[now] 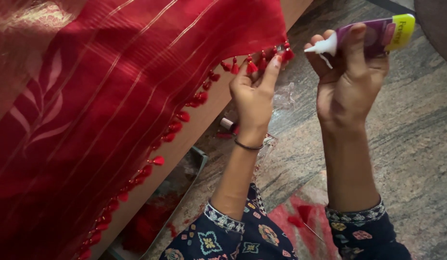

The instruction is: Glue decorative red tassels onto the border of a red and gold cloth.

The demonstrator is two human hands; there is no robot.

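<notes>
A red cloth (112,96) with thin gold stripes hangs across the left, its edge lined with small red tassels (177,126). My left hand (254,94) pinches the cloth's corner at a tassel (281,54) near the top middle. My right hand (348,79) grips a purple and yellow glue tube (377,36) with a white nozzle. The nozzle points left toward the pinched tassel, a short gap away. Both forearms wear dark patterned sleeves.
A grey stone floor (416,144) fills the right side. A wooden board edge (194,130) runs diagonally under the cloth. Below it lie a tray with red thread (151,221), a small spool (227,124), clear plastic wrap (283,98) and red scraps (300,216).
</notes>
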